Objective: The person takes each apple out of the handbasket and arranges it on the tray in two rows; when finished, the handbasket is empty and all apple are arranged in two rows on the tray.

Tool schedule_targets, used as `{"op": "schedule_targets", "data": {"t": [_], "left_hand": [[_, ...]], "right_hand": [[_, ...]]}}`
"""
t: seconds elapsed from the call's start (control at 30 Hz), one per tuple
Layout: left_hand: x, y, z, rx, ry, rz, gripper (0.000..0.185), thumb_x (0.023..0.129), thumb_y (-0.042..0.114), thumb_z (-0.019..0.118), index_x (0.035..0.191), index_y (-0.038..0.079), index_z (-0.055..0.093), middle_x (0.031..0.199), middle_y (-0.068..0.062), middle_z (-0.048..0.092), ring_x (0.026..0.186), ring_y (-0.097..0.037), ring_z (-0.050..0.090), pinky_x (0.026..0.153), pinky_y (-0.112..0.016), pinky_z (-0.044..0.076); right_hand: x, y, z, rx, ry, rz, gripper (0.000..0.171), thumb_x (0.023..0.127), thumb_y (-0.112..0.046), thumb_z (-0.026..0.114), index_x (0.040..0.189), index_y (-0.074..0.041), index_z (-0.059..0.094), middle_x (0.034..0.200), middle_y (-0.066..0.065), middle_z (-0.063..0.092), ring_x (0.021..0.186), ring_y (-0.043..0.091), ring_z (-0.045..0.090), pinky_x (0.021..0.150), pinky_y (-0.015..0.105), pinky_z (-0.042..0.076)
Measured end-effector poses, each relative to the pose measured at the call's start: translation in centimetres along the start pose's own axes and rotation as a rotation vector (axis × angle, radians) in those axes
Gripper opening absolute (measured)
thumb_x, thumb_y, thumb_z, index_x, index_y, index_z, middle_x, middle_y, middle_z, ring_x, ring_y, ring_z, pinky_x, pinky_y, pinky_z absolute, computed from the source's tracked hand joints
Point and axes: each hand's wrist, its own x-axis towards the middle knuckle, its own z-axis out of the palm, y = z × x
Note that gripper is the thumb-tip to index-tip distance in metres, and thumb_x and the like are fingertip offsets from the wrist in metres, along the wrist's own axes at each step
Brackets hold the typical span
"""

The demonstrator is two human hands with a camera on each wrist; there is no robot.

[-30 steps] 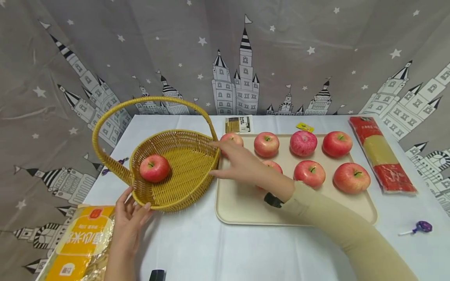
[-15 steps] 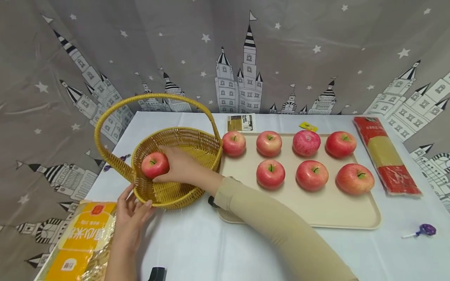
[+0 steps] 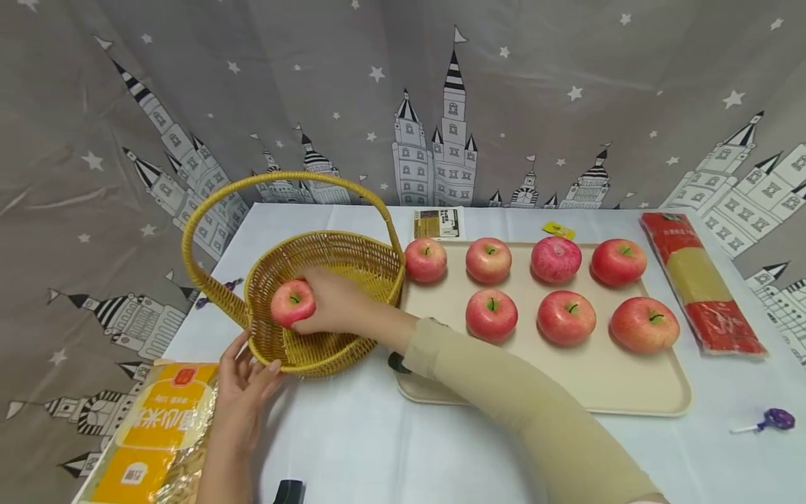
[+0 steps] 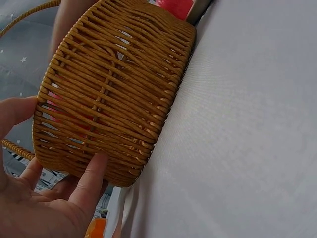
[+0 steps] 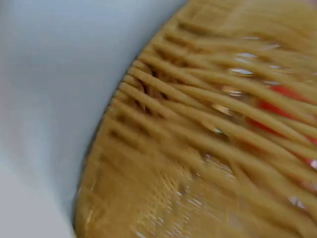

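Note:
A yellow woven basket (image 3: 330, 360) with a tall arched handle stands on the left of the table. My left hand (image 3: 242, 392) steadies its near left rim, thumb over the edge. In the left wrist view, that hand's fingers (image 4: 91, 181) press the woven side from outside. Inside the basket, my right hand (image 3: 336, 301) grips a red apple (image 3: 292, 301) from its right side; the fingers behind it are partly hidden. The right wrist view holds only the blurred basket wall (image 5: 198, 124), with red showing through its gaps.
Several apples (image 3: 491, 315) sit in two rows on a beige tray (image 3: 630, 395) right of the basket. A red bag (image 3: 702, 280) and a lollipop (image 3: 777, 418) lie at the right. A yellow food package (image 3: 151, 434) lies front left, and a small card (image 3: 439, 224) behind the tray.
My right hand has moved left from above the tray's edge into the basket and taken hold of the apple, which has shifted slightly right. The left hand stays on the rim.

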Motion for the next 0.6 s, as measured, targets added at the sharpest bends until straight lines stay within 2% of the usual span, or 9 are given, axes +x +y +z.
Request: {"op": "schedule_targets", "data": {"t": [0.17,0.33,0.43,0.6], "left_hand": [[-0.2,0.1,0.0,0.004,-0.001,0.003,0.074,0.094,-0.001,0.057,0.153,0.020,0.016,0.154,-0.018,0.016,0.136,-0.032,0.029,0.088,-0.023,0.051],[-0.2,0.2,0.1,-0.001,-0.026,0.015,0.076,0.094,-0.004,0.056,0.153,0.019,0.014,0.154,-0.018,0.016,0.135,-0.032,0.030,0.090,-0.024,0.050],[-0.2,0.3,0.0,0.003,-0.020,0.011,0.076,0.094,-0.003,0.057,0.153,0.020,0.015,0.155,-0.018,0.015,0.135,-0.031,0.031,0.090,-0.024,0.050],[-0.2,0.3,0.0,0.013,-0.001,-0.003,0.076,0.094,-0.002,0.058,0.153,0.022,0.015,0.155,-0.018,0.015,0.135,-0.031,0.030,0.089,-0.022,0.050]], "right_hand": [[-6.9,0.7,-4.7,0.071,0.059,-0.037,0.080,0.074,-0.041,0.080,0.141,-0.017,0.045,0.125,-0.002,0.052,0.108,0.008,0.051,0.089,0.023,0.047],[-13.4,2.7,-8.7,0.068,0.138,0.069,0.075,0.073,-0.041,0.080,0.138,-0.023,0.048,0.128,-0.006,0.051,0.108,0.008,0.051,0.090,0.031,0.048],[-15.0,4.3,-9.5,0.074,0.150,0.136,0.073,0.073,-0.039,0.080,0.136,-0.022,0.048,0.125,-0.005,0.052,0.106,0.010,0.052,0.090,0.034,0.048],[-14.8,6.7,-8.2,0.049,0.052,0.205,0.067,0.074,-0.044,0.079,0.130,-0.022,0.050,0.119,-0.004,0.052,0.101,0.010,0.053,0.089,0.033,0.046]]}}
